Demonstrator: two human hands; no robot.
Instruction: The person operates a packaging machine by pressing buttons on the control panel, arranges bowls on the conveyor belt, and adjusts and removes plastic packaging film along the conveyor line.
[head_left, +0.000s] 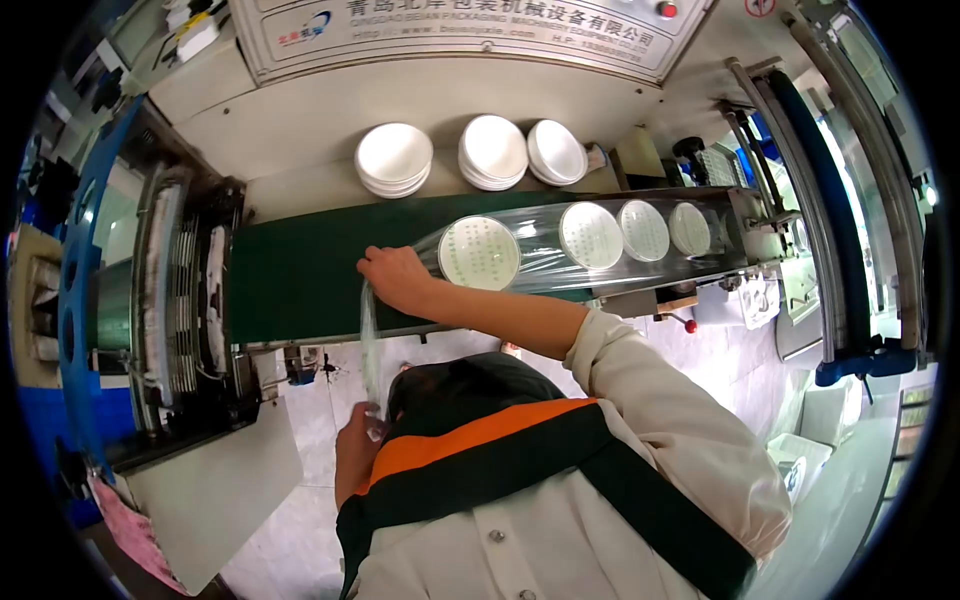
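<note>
My right hand (395, 277) is over the front part of the green conveyor belt (300, 250), its fingers closed on the open end of a clear plastic film (540, 222). Inside this film, several round white pieces with green print lie in a row, the nearest printed piece (480, 253) just right of my hand. From my right hand a strip of the film (368, 340) hangs down past the belt's front edge. Lower down, close to my apron, my left hand (357, 443) is closed around the strip's lower end.
Three stacks of white bowls stand on the ledge behind the belt: a left stack (394, 158), a middle stack (493, 150) and a right stack (557, 151). A machine with metal bars (180, 290) borders the belt's left end. Rollers (815, 200) rise at the right.
</note>
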